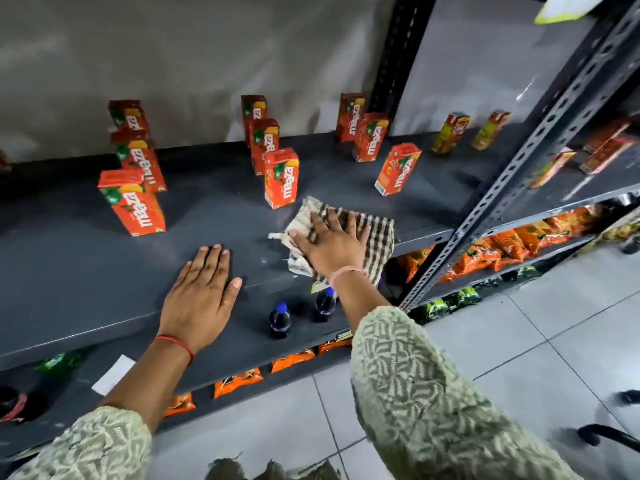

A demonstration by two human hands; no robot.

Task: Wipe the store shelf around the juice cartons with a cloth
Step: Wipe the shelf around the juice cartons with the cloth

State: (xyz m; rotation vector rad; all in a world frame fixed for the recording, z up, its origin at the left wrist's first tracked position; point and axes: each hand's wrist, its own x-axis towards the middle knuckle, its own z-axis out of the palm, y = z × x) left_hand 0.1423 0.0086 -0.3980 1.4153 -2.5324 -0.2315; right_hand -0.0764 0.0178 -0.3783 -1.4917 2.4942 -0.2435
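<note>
The right hand is pressing flat, fingers spread, on the cloth, which is lying on the shelf at its front edge, just in front of the nearest middle carton. The left hand is resting open and palm-down on bare shelf, left of the cloth and well apart from it, holding nothing. More cartons are standing upright behind and to either side of the cloth, none touching it. Two bottles are standing on the lower shelf below the cloth.
</note>
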